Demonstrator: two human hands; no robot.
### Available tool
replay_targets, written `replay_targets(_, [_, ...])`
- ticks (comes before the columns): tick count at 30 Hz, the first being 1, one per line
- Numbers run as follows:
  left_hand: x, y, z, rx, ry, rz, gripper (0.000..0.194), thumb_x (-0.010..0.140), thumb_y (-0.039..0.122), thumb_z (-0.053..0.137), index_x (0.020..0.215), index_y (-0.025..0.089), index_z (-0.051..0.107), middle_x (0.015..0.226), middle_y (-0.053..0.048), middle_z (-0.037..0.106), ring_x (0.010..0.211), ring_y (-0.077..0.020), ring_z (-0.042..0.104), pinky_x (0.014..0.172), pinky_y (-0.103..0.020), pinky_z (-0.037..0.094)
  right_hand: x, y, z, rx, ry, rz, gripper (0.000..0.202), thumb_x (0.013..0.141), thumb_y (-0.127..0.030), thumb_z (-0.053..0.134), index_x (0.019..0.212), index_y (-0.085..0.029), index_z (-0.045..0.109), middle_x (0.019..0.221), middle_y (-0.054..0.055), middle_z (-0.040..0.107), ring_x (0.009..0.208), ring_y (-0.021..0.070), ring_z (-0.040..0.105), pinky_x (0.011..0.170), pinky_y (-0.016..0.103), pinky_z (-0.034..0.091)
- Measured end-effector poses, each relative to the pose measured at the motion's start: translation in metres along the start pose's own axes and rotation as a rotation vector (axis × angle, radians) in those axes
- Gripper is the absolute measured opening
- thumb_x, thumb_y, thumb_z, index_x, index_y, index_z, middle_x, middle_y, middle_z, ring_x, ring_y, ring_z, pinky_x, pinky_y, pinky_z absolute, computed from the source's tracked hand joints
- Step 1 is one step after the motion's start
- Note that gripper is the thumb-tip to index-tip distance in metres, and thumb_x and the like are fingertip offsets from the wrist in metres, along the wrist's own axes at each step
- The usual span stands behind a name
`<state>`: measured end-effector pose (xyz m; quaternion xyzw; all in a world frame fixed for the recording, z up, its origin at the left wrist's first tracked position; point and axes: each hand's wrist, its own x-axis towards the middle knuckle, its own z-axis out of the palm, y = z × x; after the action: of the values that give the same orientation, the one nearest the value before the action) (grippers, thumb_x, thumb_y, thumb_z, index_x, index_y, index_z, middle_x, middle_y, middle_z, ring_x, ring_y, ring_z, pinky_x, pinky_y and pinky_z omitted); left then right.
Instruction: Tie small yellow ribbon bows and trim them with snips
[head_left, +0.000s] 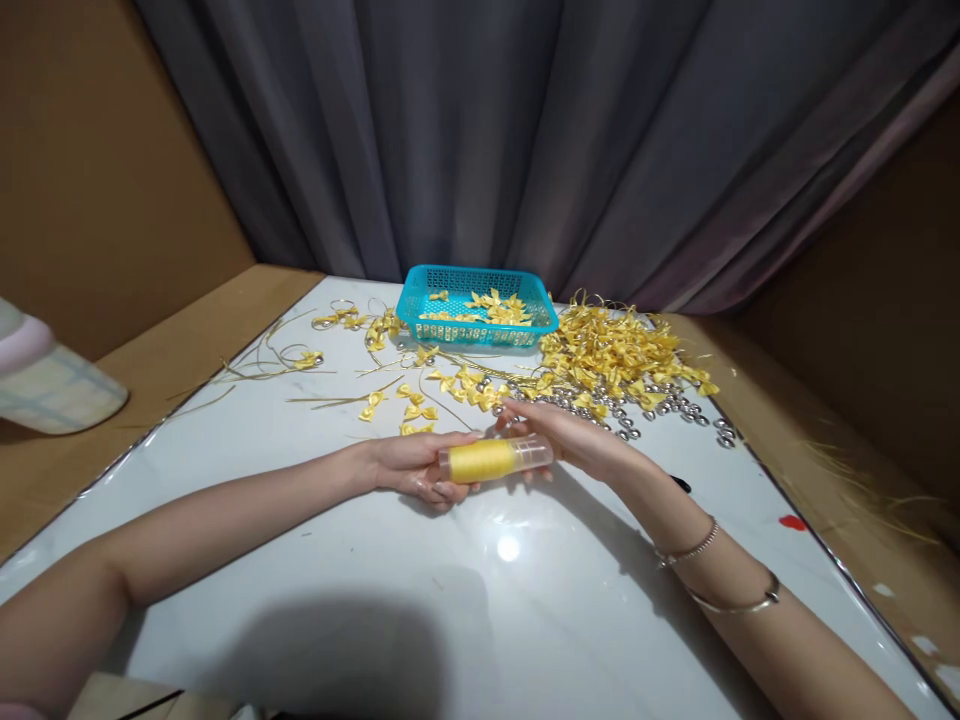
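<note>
My left hand [420,466] is closed around one end of a spool of yellow thread [484,461], wound on a clear plastic tube. The tube lies nearly level above the white table, its bare clear end pointing right. By that end is my right hand [570,436], fingers stretched out and apart; some pass behind the tube, and I cannot tell whether they touch it. Just beyond my hands lie small yellow ribbon bows [469,385] and silver oval beads [626,420].
A blue plastic basket [551,325] with yellow bows stands at the back. Right of it is a heap of yellow bows on gold cords [622,345]. More gold cords [270,355] lie left. A pale container [60,385] stands far left; a red piece [792,522] lies right.
</note>
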<state>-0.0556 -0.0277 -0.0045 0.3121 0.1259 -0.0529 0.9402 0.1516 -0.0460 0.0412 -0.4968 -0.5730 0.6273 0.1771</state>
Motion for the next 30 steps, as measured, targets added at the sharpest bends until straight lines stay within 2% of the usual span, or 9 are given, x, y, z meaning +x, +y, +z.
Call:
replay_targets(3, [0.0,0.0,-0.001,-0.051,0.026,-0.012,0.059,0.093,0.051,0.021,0.077,0.007,0.058,0.044,0.001,0.044,0.027,-0.0033,0.02,0.032,-0.016,0.021,-0.009,-0.01,0.001,-0.36,0.33,-0.223,0.038,0.089,-0.048,0.04,0.085,-0.015,0.06,0.087,0.009,0.064,0.078,0.0187,0.059,0.066,0.028,0.044])
replay_targets(5, [0.0,0.0,-0.002,-0.091,0.048,0.001,0.063,0.093,0.051,0.016,0.078,0.007,0.058,0.042,0.002,0.042,0.026,-0.0034,0.019,0.031,-0.015,0.019,-0.017,-0.017,0.001,-0.497,0.392,-0.302,0.038,0.091,-0.044,0.037,0.087,-0.016,0.062,0.091,0.009,0.065,0.085,0.0209,0.058,0.074,0.031,0.042])
replay_targets(13, [-0.006,0.007,0.0,-0.213,0.043,0.038,0.064,0.094,0.048,0.016,0.112,0.0,0.054,0.037,0.003,0.039,0.024,-0.0038,0.011,0.025,-0.015,0.012,-0.023,-0.02,-0.007,-0.525,0.28,-0.243,0.046,0.09,-0.049,0.036,0.086,-0.016,0.067,0.078,0.007,0.065,0.07,0.0178,0.057,0.063,0.028,0.041])
replay_targets(17, [-0.008,0.007,0.001,-0.235,0.015,0.018,0.06,0.093,0.046,0.023,0.115,-0.001,0.053,0.039,0.002,0.041,0.024,-0.0033,0.011,0.025,-0.015,0.012,-0.022,-0.018,-0.006,-0.552,0.247,-0.252,0.052,0.089,-0.054,0.035,0.082,-0.015,0.068,0.077,0.007,0.065,0.067,0.0162,0.056,0.058,0.027,0.04])
replay_targets(21, [-0.008,0.007,0.001,-0.268,-0.008,0.078,0.058,0.093,0.047,0.026,0.116,0.0,0.053,0.039,0.003,0.043,0.024,-0.0034,0.013,0.025,-0.015,0.014,-0.021,-0.016,-0.01,-0.431,0.28,-0.303,0.057,0.087,-0.06,0.034,0.086,-0.015,0.068,0.08,0.009,0.066,0.073,0.0175,0.058,0.061,0.027,0.042])
replay_targets(23, [-0.008,0.008,0.001,-0.276,0.02,0.139,0.058,0.093,0.048,0.025,0.112,0.003,0.056,0.039,0.003,0.045,0.023,-0.0026,0.014,0.028,-0.014,0.017,-0.019,-0.012,-0.013,-0.31,0.236,-0.28,0.061,0.085,-0.063,0.034,0.089,-0.014,0.069,0.083,0.01,0.068,0.076,0.0181,0.06,0.067,0.028,0.044])
replay_targets(27, [-0.009,0.007,0.004,-0.278,0.088,0.247,0.06,0.092,0.052,0.022,0.083,0.01,0.064,0.038,0.002,0.045,0.023,-0.0024,0.014,0.033,-0.015,0.023,-0.009,0.0,-0.008,-0.049,-0.069,-0.178,0.052,0.08,-0.058,0.051,0.098,-0.013,0.069,0.095,0.012,0.069,0.079,0.0177,0.063,0.072,0.03,0.047])
replay_targets(28, [-0.009,0.007,0.004,-0.267,0.096,0.261,0.061,0.092,0.053,0.021,0.079,0.011,0.064,0.037,0.002,0.044,0.023,-0.003,0.014,0.034,-0.016,0.023,-0.006,0.003,-0.004,-0.012,-0.098,-0.185,0.047,0.079,-0.053,0.056,0.1,-0.013,0.068,0.094,0.012,0.07,0.076,0.0166,0.063,0.07,0.029,0.047])
replay_targets(30, [-0.009,0.006,0.005,-0.237,0.098,0.278,0.064,0.091,0.055,0.018,0.078,0.012,0.063,0.037,0.001,0.044,0.024,-0.0045,0.015,0.036,-0.018,0.023,0.0,0.008,0.005,0.015,-0.038,-0.216,0.04,0.075,-0.047,0.064,0.094,-0.013,0.07,0.076,0.008,0.071,0.063,0.0135,0.061,0.06,0.025,0.045])
